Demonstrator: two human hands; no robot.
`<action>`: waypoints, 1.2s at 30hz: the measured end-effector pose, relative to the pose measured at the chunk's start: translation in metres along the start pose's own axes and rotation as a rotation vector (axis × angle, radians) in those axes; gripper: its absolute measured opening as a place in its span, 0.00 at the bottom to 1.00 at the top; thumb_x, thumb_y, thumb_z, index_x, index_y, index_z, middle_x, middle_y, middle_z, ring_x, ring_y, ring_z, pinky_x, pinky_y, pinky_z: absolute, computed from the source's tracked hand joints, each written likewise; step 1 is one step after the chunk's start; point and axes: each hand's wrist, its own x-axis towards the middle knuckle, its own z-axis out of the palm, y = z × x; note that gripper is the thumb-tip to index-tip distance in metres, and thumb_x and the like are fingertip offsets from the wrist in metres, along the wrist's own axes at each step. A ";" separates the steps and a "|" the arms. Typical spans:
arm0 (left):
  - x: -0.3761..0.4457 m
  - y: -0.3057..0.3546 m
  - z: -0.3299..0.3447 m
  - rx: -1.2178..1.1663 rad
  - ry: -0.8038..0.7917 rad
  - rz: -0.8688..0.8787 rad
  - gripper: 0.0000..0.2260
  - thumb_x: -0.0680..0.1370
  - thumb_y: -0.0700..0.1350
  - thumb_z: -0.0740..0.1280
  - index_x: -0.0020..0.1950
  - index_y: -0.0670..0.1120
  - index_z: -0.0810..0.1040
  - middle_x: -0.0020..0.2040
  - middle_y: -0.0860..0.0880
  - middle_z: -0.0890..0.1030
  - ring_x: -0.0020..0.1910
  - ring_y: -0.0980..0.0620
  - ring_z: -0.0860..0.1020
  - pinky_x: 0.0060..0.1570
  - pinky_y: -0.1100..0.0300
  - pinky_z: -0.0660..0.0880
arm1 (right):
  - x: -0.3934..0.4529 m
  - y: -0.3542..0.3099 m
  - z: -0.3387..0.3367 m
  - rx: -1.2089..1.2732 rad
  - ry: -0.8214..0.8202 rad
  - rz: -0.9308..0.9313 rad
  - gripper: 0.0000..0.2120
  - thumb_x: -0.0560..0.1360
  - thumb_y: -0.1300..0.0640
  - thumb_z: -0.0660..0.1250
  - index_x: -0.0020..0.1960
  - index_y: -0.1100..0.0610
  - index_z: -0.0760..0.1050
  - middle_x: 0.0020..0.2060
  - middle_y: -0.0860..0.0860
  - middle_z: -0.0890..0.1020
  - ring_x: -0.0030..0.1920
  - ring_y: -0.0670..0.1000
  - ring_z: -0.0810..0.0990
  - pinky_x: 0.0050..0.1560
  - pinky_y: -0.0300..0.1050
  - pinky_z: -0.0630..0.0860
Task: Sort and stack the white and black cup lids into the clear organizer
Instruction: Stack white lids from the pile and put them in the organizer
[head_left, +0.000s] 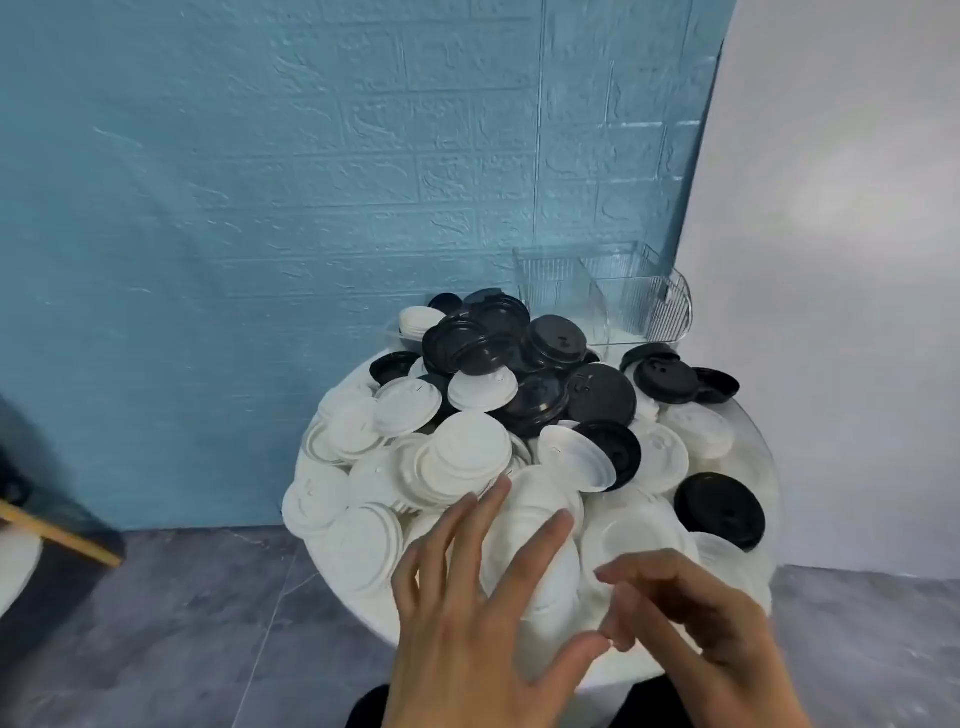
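A heap of cup lids covers a round white table (363, 608). White lids (462, 457) fill the near and left side, while black lids (550, 343) pile up at the back and middle. One black lid (719, 509) lies alone at the right. The clear organizer (623, 296) stands at the far right against the wall, and its compartments look empty. My left hand (467, 613) hovers over the near white lids with fingers spread, holding nothing. My right hand (696, 618) is beside it, fingers loosely curled, and holds nothing that I can see.
A blue brick-pattern wall (260, 208) rises behind the table, with a white panel (831, 260) to the right. Grey floor (182, 623) lies below. A dark object with a wooden edge (57, 535) sticks in at the left.
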 end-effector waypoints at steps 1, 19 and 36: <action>0.003 -0.002 0.001 0.001 -0.053 -0.005 0.35 0.70 0.74 0.64 0.76 0.65 0.68 0.77 0.49 0.71 0.73 0.48 0.68 0.66 0.50 0.61 | 0.001 0.003 0.001 0.007 -0.015 -0.018 0.08 0.72 0.56 0.69 0.45 0.44 0.83 0.31 0.56 0.83 0.32 0.52 0.81 0.39 0.40 0.78; 0.022 -0.019 0.008 -0.104 0.200 -0.062 0.41 0.66 0.76 0.68 0.75 0.61 0.69 0.66 0.66 0.77 0.60 0.57 0.74 0.59 0.54 0.66 | 0.006 0.026 0.000 -0.056 0.014 0.037 0.18 0.76 0.67 0.69 0.45 0.42 0.83 0.31 0.56 0.83 0.31 0.53 0.82 0.36 0.36 0.76; -0.034 -0.039 0.028 -0.946 0.430 -0.397 0.25 0.54 0.48 0.82 0.46 0.58 0.77 0.66 0.51 0.82 0.69 0.51 0.78 0.63 0.64 0.75 | 0.014 0.026 0.033 -0.977 -0.332 -0.281 0.34 0.65 0.24 0.61 0.63 0.41 0.80 0.61 0.41 0.80 0.57 0.45 0.71 0.44 0.43 0.79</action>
